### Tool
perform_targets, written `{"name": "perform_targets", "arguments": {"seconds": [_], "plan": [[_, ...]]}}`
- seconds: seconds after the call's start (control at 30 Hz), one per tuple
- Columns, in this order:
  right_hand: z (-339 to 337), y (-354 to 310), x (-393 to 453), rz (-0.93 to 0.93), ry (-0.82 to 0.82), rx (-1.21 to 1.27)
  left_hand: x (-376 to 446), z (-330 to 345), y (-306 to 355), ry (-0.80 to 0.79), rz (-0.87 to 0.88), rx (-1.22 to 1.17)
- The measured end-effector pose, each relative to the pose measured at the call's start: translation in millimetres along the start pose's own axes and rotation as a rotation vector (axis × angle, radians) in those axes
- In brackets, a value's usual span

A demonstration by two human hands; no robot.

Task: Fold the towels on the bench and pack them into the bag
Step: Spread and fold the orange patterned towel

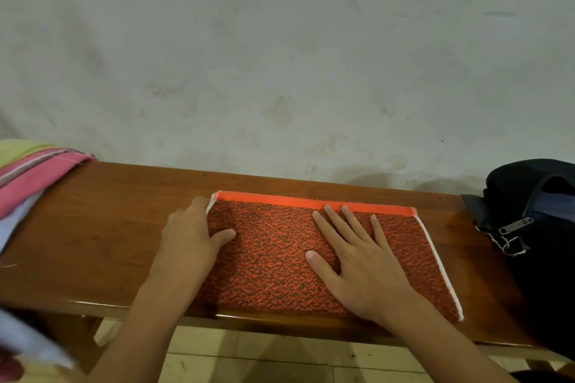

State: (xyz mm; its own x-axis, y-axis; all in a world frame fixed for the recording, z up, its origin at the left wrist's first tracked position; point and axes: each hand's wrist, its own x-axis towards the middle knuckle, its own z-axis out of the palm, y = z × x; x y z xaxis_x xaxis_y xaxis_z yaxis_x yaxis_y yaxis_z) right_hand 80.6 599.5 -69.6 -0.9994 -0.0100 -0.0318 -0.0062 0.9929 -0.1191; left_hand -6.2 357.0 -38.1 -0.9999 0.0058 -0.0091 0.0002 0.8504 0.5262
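Towels were the business here, and one orange towel [273, 258] lay folded flat in the middle of the wooden bench [102, 227], a rectangle with a plain bright orange band along its far edge and a thin white hem down its right side. Its near edge ran close to the front edge of the bench.

From the head view, the right hand [361, 261] lay palm down on the right half of the orange towel, fingers straight and spread, pointing toward the far band, thumb out to the left; it pressed the cloth and held nothing. The left hand [193, 236] sat at the towel's left edge. Its thumb rested on top of the cloth while the other fingers curled at the far left corner, where a little of the white hem showed turned up; the fingertips themselves were hidden, though the hand appeared to grip that edge.

At the left end of the bench sat a heap of unfolded towels [34, 174]: a pink one with a striped border on top, a yellow-green one behind it and a pale blue one beneath. At the right end stood a black bag [535, 196], its top gaping, with a metal zip pull hanging at its near side. It was well apart from the orange towel. A stained pale wall [280, 56] rose behind the bench, and tiled floor [249, 357] showed beneath it.
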Motion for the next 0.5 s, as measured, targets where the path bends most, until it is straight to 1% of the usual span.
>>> {"name": "perform_targets", "arguments": {"seconds": [0.17,0.33,0.43,0.5], "plan": [[-0.5,1.2,-1.7,-0.006,-0.010,0.006,3.0,-0.2,-4.6,-0.051,-0.062,-0.038],[-0.8,2.3,-3.7,-0.015,0.006,0.015,4.1,-3.4,-1.0,-0.047,-0.087,-0.019],[0.5,3.8,-3.5,-0.019,0.015,0.023,4.9,-3.8,0.2,-0.098,-0.090,-0.060],[-0.8,6.2,-3.1,-0.027,0.007,0.026,3.7,-5.2,1.6,-0.104,-0.112,-0.134]]}}
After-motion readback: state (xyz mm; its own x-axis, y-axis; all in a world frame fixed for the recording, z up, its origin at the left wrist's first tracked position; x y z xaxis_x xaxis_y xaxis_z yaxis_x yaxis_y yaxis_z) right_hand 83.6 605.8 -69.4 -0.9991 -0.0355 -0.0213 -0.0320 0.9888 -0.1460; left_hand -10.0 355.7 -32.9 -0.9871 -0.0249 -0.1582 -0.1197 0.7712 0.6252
